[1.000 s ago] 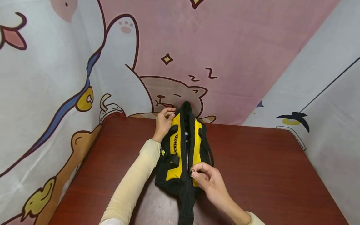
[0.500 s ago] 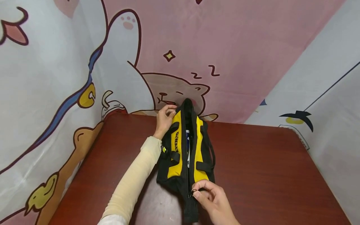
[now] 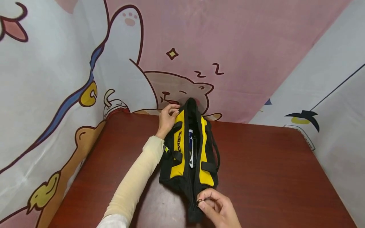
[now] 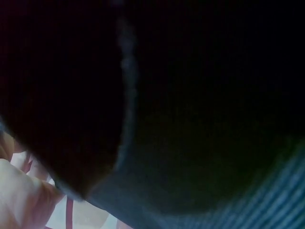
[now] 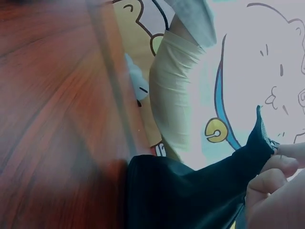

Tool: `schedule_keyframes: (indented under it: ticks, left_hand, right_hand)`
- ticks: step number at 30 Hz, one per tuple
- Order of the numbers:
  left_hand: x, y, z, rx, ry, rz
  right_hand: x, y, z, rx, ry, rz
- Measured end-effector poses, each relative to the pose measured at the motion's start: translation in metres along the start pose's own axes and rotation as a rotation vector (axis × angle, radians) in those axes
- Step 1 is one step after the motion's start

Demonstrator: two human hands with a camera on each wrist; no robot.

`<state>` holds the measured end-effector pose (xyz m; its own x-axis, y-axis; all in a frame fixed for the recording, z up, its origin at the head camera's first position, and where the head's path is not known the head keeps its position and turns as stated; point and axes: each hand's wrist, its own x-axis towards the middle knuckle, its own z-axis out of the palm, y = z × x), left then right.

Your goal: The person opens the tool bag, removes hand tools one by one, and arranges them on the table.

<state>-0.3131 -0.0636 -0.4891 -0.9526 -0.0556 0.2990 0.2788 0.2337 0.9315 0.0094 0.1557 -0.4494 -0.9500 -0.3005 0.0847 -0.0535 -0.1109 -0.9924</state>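
Note:
A black and yellow tool bag lies lengthwise on the table, its long zipper parted along the top. Through the gap shows a blue and white item beside something dark. At the bag's far left end, my left hand pinches the black edge. My right hand holds the zipper pull, a small ring, between thumb and forefinger at the near end. Dark fabric fills most of the left wrist view, with part of the left hand at the lower left. In the right wrist view, the bag's black end rises toward the fingers.
A reddish-brown table carries the bag. Behind it and at both sides hangs a cloth printed with cartoon animals. Black handle straps hang on the bag's sides. My left sleeve extends along its left side.
My right hand has pulled the zipper pull toward me, down to the bag's near end. The opening has widened, showing more of the blue and white item. The left hand keeps its hold.

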Motion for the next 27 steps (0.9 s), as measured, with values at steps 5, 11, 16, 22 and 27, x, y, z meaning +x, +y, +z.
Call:
schedule_keyframes:
  ticks: [5, 11, 16, 22, 27]
  left_hand:
    - [-0.001, 0.001, -0.007, 0.002, -0.061, 0.013]
    - [-0.006, 0.018, -0.02, -0.009, -0.121, 0.085]
    - [-0.018, 0.042, -0.024, 0.004, -0.141, 0.137]
    - [-0.033, 0.07, -0.019, 0.052, -0.135, 0.131]
    - [-0.044, 0.085, -0.017, 0.15, -0.207, 0.079]
  right_hand:
    - [0.007, 0.002, -0.004, 0.08, 0.031, -0.087]
    - [0.038, -0.013, -0.014, 0.004, 0.247, -0.111]
    - [0.068, -0.021, -0.019, -0.082, 0.361, -0.085]
    - [0.096, -0.015, -0.016, -0.125, 0.435, -0.085]
    - [0.108, -0.008, -0.009, -0.158, 0.461, -0.072]
